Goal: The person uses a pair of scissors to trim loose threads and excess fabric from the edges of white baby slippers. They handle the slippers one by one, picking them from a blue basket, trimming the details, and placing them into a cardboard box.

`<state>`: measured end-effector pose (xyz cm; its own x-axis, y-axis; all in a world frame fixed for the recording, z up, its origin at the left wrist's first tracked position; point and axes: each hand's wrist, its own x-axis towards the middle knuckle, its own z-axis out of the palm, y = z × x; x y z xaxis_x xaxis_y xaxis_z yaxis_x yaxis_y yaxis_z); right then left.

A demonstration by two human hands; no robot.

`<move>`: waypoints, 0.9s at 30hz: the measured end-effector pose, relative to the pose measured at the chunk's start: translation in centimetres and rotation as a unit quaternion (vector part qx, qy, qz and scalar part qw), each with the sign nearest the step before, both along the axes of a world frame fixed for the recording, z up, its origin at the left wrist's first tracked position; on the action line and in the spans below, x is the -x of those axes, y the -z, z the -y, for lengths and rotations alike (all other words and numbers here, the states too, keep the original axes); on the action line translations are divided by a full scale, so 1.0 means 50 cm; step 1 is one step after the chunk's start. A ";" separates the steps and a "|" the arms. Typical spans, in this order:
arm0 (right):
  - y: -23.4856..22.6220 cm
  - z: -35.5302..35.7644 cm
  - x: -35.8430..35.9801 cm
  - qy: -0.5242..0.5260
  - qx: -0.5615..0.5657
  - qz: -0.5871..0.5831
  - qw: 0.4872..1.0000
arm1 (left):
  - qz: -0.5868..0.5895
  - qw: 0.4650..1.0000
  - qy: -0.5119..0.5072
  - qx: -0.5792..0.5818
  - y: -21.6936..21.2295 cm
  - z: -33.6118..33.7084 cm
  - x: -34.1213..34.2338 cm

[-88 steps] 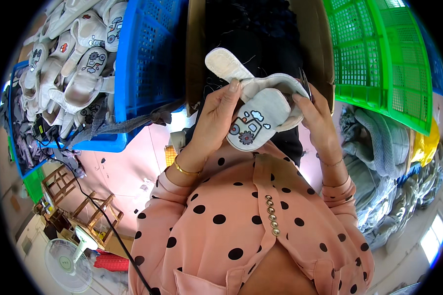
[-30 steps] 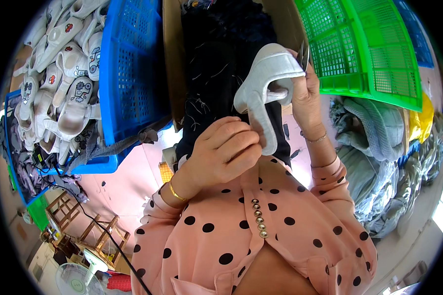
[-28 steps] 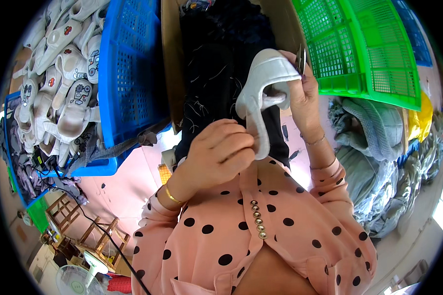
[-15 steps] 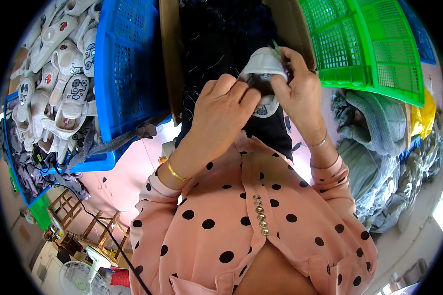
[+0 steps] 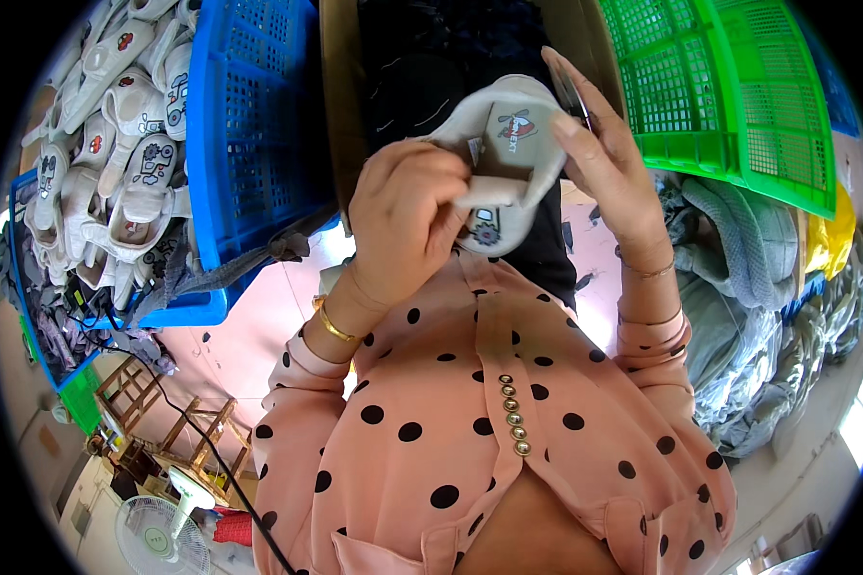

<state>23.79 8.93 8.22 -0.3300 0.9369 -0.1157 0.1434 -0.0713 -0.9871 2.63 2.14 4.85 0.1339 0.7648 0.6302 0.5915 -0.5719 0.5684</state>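
A small off-white child's fabric shoe is held over my lap, its opening turned up so the printed insole shows. A dark gear-like picture marks its toe. My left hand is closed on the strap side of the shoe, fingers curled at the edge of the opening. At the other side, my right hand has a slim metal tool, apparently thread snips, between its fingers. The right thumb lies beside the shoe's rim. Most of the snips is hidden by the hand.
Many similar shoes are heaped on the left beside a blue plastic crate. A cardboard box with dark contents stands ahead. Green crates and grey cloth and plastic bundles lie right. A black cable and a fan are lower left.
The shoe has turned so its insole faces up more openly. My right hand has drawn out of the opening to the right, and the metal tool now shows. My left hand shifted slightly left.
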 end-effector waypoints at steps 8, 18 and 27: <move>0.018 0.079 0.019 -0.037 0.027 -0.058 0.997 | 0.366 0.889 -0.047 0.272 -0.004 0.005 -0.033; 0.032 0.059 -0.008 -0.063 0.107 -0.204 0.971 | 0.576 0.700 0.134 0.400 -0.006 0.012 0.012; 0.047 0.032 -0.043 -0.167 0.048 -0.142 0.974 | 0.394 0.810 0.052 0.431 -0.030 0.002 0.027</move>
